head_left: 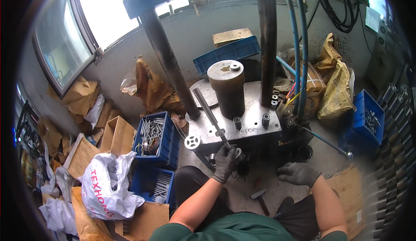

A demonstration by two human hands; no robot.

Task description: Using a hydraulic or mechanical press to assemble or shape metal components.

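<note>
My left hand [225, 161], in a dark glove, is closed round the lower end of a long metal shaft [207, 108]. The shaft leans up and left over the front edge of the steel press table [253, 94], with a collar near its lower part. Beside the glove is a round metal part [238, 153]; whether the hand touches it I cannot tell. My gloved right hand [299, 173] hovers near my right knee, fingers loosely extended, nothing visible in it. On the table stand a thick steel cylinder [229, 93] with a small ring [234, 67] on top, and several small bearing-like parts [265, 119].
Two dark columns [268, 45] rise from the table. A spoked disc [192, 142] sits at its left front corner. Blue bins [167, 147] of metal rods stand left, another blue bin [368, 115] right. A lever [327, 142] juts out. A hammer [258, 194] lies between my legs.
</note>
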